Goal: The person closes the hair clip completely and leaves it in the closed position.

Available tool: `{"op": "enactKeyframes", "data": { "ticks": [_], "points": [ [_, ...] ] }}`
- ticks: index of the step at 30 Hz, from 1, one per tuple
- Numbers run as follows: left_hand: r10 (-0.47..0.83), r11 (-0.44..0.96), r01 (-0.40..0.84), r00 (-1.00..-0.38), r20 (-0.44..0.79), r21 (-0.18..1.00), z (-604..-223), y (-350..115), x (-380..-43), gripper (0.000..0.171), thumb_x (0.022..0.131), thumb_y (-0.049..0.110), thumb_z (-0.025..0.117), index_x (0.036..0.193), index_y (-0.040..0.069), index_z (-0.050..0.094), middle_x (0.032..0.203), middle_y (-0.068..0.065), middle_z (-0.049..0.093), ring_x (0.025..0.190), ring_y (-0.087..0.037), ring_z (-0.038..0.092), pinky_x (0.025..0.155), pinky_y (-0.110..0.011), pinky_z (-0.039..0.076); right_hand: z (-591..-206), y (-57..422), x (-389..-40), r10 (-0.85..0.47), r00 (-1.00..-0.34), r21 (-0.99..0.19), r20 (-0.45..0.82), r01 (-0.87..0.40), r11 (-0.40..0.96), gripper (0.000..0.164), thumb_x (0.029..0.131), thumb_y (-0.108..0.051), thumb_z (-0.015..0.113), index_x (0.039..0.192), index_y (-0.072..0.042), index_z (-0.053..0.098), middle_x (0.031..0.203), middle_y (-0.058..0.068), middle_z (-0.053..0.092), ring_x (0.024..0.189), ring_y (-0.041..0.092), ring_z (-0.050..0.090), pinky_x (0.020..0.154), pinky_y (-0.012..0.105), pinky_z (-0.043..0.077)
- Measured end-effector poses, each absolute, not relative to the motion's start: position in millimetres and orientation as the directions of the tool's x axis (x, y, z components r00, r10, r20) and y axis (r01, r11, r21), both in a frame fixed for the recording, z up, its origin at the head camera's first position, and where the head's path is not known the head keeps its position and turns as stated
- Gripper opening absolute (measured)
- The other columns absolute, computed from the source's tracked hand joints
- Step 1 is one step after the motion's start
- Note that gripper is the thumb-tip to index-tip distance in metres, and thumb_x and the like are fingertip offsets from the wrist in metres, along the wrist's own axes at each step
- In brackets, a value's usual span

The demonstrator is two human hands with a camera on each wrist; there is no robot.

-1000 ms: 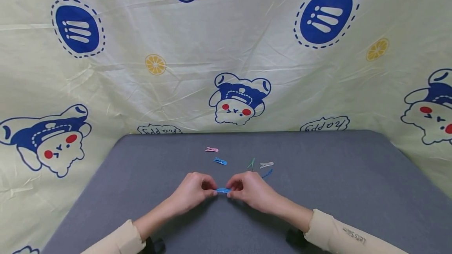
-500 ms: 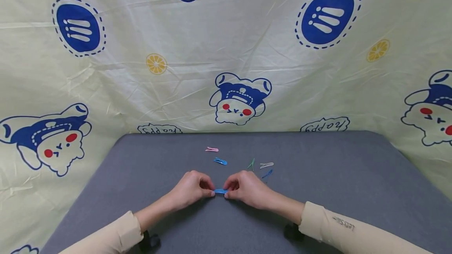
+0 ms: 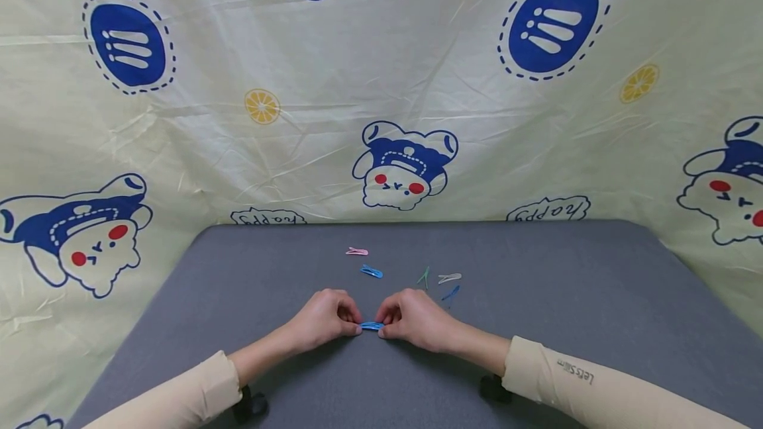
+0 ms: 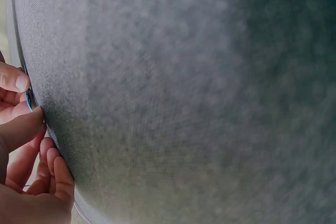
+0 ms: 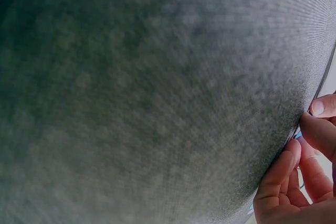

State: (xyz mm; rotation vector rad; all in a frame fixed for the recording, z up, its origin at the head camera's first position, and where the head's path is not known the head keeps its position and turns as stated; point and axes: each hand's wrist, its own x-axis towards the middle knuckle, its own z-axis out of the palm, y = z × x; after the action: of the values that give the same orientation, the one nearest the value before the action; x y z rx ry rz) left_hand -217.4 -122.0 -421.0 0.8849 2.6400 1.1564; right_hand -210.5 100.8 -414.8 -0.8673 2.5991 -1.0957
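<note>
- Where the two hands come close together in the head view, a light-blue clip bridges the gap between them, near the middle of the grey table from left to right and on its near part.
- In the same view, the clip's long axis runs left to right: the left hand pinches its left end between thumb and fingers, the right hand its right end. Neither hand is plainly nearer; the clip lies to the right of the left fingertips and to the left of the right ones. Whether its underside touches the cloth top cannot be told.
- Beyond the hands lie the loose clips: a second blue clip straight past the gap, a pink clip farther off and slightly left, then, to the right, a green clip, a white clip and a dark-blue clip, the last just past the right hand.
- In the left wrist view, only a thin sliver of blue shows between the left thumb and the right hand's fingertips; the left hand's other fingers are curled.
- In the right wrist view, the right thumb and fingers close on a small bit of blue, with the left fingertips just beyond; most of the clip is hidden.
</note>
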Motion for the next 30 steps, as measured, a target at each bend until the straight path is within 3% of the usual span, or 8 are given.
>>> {"op": "enactKeyframes", "data": {
  "ticks": [18,30],
  "points": [
    [0.564,0.550,0.460,-0.820,0.096,0.697,-420,-125,-213,0.011,0.078,0.006,0.082,0.084,0.010,0.074,0.078,0.005,0.059,0.070,-0.007,0.056,0.063,-0.025,0.047,-413,102,-210,-0.612,-0.790,-0.706,0.019,-0.444,0.551,0.008,0.083,-0.009,0.078,0.089,-0.011,0.073,0.071,-0.011,0.063,0.065,0.003,0.058,0.061,0.024,0.047],
    [0.533,0.521,0.416,-0.841,0.096,0.746,-413,-122,-215,0.005,0.085,0.011,0.077,0.088,0.008,0.074,0.076,0.007,0.063,0.069,-0.011,0.057,0.060,-0.025,0.048,-405,113,-203,-0.615,-0.788,-0.759,0.027,-0.416,0.500,0.014,0.086,-0.007,0.075,0.099,-0.008,0.073,0.081,-0.008,0.063,0.071,0.009,0.059,0.064,0.025,0.049]
  ]
}}
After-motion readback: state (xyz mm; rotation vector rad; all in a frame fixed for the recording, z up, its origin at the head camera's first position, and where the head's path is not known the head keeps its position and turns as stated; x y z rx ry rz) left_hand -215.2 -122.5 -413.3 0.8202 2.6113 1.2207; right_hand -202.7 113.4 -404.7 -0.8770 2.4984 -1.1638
